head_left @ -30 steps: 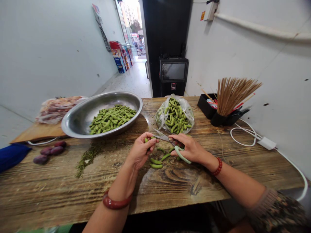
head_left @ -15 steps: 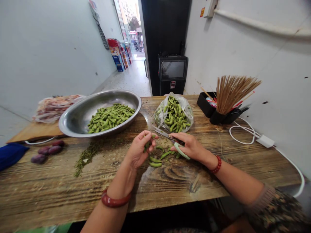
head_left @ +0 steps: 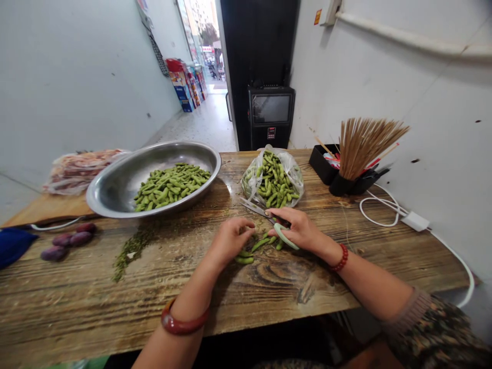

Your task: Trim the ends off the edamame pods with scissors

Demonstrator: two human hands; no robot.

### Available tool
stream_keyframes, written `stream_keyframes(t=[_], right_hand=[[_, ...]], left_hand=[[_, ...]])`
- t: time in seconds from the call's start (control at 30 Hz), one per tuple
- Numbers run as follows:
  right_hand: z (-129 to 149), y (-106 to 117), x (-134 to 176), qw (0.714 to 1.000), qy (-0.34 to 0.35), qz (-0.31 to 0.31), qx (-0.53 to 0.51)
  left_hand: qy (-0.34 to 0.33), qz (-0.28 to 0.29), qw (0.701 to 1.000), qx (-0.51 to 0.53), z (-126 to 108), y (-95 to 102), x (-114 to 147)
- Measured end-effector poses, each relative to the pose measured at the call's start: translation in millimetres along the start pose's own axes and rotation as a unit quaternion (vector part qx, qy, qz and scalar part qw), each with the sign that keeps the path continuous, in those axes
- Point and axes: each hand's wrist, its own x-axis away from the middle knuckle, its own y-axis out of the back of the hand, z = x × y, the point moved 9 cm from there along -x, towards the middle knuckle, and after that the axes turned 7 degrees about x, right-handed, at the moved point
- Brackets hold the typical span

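My right hand [head_left: 295, 228] holds a pair of scissors [head_left: 283, 237] with pale green handles, the blades apart and pointing up and left. Palm down, my left hand [head_left: 231, 240] hovers at a few loose edamame pods [head_left: 245, 260] on the table, fingers curled with thumb and forefinger slightly apart. Its palm, where pods showed a moment ago, is hidden now. Just beyond the scissors sits a clear plastic bag [head_left: 298, 174] full of edamame pods. Left of it, a wide steel basin [head_left: 111, 187] contains a heap of pods [head_left: 172, 185].
Trimmings [head_left: 132, 251] lie on the wooden table [head_left: 165, 287] before the basin. Dark red plum-like fruits [head_left: 81, 238] and a bag of meat [head_left: 77, 171] are left. Skewers [head_left: 369, 146], a black caddy [head_left: 323, 166] and a white cable [head_left: 378, 223] are right.
My left hand has turned palm down and lowered to the loose pods, away from the scissor tips. The scissors stay in my right hand. The view has shifted slightly.
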Motion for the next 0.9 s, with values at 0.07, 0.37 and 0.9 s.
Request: stream_keyframes(t=[0.07, 0.37, 0.9], right_hand=[[0.3, 0.1, -0.1, 1.0, 0.0, 0.001, 0.0], [-2.0, 0.0, 0.6, 1.0, -0.002, -0.007, 0.005], [2.3, -3.3, 0.9, 0.999, 0.004, 0.023, 0.027]], left_hand=[[-0.039, 0.032, 0.995, -0.084, -1.3, -7.3, 1.5], [-0.04, -0.015, 0.996, -0.072, -4.1, 5.8, 0.6], [0.157, -0.09, 0.898, 0.4, 14.3, 11.9, 7.9]])
